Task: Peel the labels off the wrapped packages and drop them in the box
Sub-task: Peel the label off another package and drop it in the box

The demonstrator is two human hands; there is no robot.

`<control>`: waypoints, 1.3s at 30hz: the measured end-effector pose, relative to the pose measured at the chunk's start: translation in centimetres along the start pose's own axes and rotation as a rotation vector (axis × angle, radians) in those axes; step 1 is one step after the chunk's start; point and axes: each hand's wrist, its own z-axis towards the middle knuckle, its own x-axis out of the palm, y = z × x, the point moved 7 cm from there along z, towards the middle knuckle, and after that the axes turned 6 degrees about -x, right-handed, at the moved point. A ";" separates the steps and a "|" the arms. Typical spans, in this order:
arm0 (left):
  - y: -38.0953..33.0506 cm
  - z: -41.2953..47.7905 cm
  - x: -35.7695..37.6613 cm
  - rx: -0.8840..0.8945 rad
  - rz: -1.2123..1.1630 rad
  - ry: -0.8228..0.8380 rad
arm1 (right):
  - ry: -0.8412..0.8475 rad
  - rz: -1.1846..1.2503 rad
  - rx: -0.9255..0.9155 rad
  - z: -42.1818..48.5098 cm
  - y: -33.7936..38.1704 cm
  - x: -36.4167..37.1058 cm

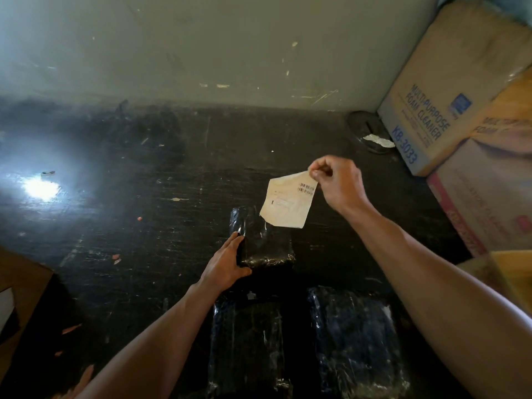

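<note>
A small package wrapped in black plastic (264, 240) lies on the dark floor at centre. My left hand (227, 262) grips its left side. My right hand (338, 184) is raised above and to the right of it, pinching the top corner of a white paper label (288, 204) with a barcode. The label hangs free in the air, clear of the package. Two larger black wrapped packages lie closer to me, one at lower centre (249, 341) and one to its right (357, 341). An open brown cardboard box (20, 286) shows at the left edge.
Stacked cardboard cartons (449, 90) fill the right side, one printed "Multipurpose Foam Cleaner". A dark round object with a white scrap (371, 133) lies near the wall. A grey wall (201, 47) closes the back. Bright glare (41, 188) and small scraps mark the floor at left.
</note>
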 end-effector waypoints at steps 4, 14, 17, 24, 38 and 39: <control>-1.9 -1.7 -1.4 0.002 -0.041 -0.093 | -0.072 0.042 0.095 -2.1 -2.1 -3.3; -14.2 -7.4 -1.7 0.144 -0.109 -0.201 | -0.202 0.064 0.238 -10.5 -8.4 -11.9; -18.7 -9.0 0.4 0.197 -0.121 -0.182 | -0.271 0.011 0.252 -13.0 -10.3 -16.5; -29.1 -12.1 6.8 0.328 -0.117 -0.099 | -0.392 -0.057 0.274 -18.5 -15.2 -26.7; -44.3 -17.9 25.2 0.589 0.232 0.160 | -0.553 -0.106 0.502 -31.6 -28.4 -37.3; -44.5 -17.9 26.0 0.579 0.270 0.171 | -0.531 -0.105 0.518 -32.3 -29.2 -36.8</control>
